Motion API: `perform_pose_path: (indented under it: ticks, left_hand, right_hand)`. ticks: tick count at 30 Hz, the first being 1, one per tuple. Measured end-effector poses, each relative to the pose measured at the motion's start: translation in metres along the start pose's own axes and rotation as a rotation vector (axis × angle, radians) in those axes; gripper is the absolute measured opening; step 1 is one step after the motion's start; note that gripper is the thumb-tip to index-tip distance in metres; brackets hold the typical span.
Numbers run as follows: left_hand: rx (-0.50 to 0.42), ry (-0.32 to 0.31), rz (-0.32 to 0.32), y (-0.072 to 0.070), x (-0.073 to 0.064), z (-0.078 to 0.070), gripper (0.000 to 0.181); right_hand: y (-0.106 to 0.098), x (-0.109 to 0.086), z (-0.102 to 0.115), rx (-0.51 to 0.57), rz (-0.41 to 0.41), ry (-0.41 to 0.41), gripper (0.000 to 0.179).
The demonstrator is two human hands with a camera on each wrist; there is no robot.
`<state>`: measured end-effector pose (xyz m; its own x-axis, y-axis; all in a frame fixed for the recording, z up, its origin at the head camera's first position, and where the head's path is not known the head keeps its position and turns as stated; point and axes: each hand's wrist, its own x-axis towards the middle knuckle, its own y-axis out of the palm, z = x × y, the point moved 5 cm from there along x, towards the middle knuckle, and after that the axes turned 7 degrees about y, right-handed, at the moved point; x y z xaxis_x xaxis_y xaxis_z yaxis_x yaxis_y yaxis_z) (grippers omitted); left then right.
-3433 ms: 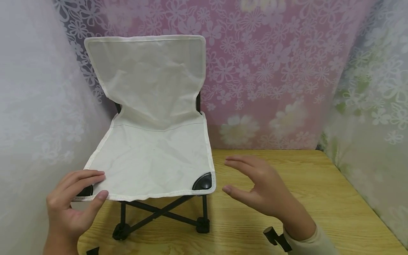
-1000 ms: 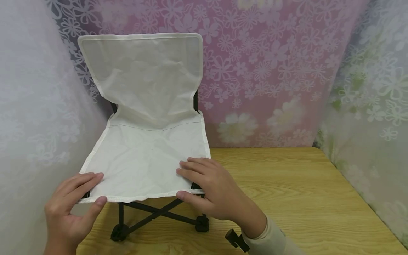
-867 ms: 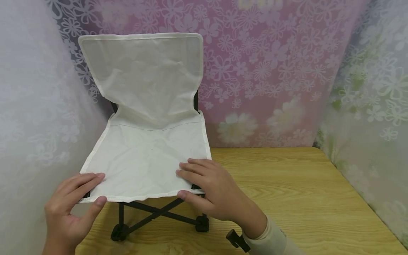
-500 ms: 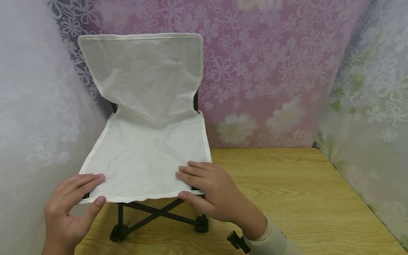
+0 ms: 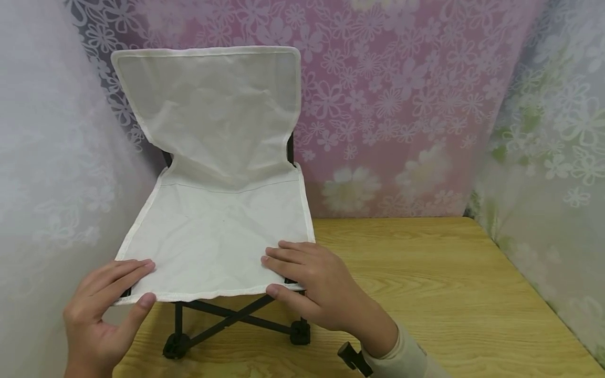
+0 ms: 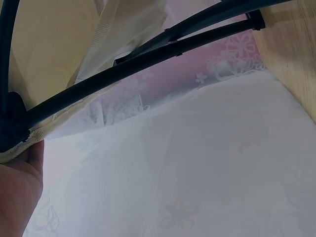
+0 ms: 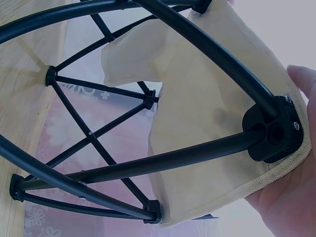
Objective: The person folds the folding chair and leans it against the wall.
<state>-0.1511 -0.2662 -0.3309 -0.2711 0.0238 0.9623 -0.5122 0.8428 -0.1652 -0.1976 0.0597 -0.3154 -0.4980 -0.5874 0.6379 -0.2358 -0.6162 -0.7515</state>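
Note:
A folding chair point(image 5: 212, 231) with off-white fabric and a black metal frame stands unfolded, its backrest upright. At the seat's front left corner, my left hand point(image 5: 96, 307) holds the edge, fingers over the top and thumb at the front hem. My right hand point(image 5: 314, 281) grips the front right corner the same way, mostly covering a black corner patch point(image 5: 290, 282). From below, the right wrist view shows a black plastic joint point(image 7: 276, 131) under that corner, beside my palm. The left wrist view catches part of my left hand point(image 6: 22, 185) against the seat's edge.
Crossed black legs point(image 5: 231, 317) with plastic feet stand on a wood-grain tabletop point(image 5: 425, 294). Pink floral cloth point(image 5: 397, 105) hangs behind. Whitish floral sheets point(image 5: 42, 173) close in the left and right sides. A black fitting point(image 5: 352, 357) sits at my right sleeve.
My right hand, earlier held apart to the right of the chair, has come left onto the front right corner. My left hand stays at its corner. Over the last second hardly anything moves.

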Motion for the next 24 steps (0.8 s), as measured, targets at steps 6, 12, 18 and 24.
perform_pose_path:
  ticks: [6, 12, 18, 24]
  left_hand:
    - [0.001, 0.008, -0.005, 0.0012, 0.0004, -0.0004, 0.027]
    - [0.038, 0.005, 0.080, 0.0001, 0.0002, -0.0034, 0.031]
    - [0.063, 0.005, 0.099, 0.0012, 0.0005, -0.0031, 0.032]
    - [0.076, 0.018, 0.096, 0.0022, 0.0004, -0.0054, 0.032]
  right_hand:
    - [0.0004, -0.0019, -0.0014, -0.013, -0.007, 0.002, 0.048]
    - [-0.0019, -0.0033, -0.0022, -0.017, -0.014, 0.004, 0.048]
    - [-0.0033, -0.0044, -0.0032, -0.008, -0.013, 0.015, 0.047]
    - [-0.0035, -0.0062, -0.0043, 0.001, -0.018, 0.010, 0.045]
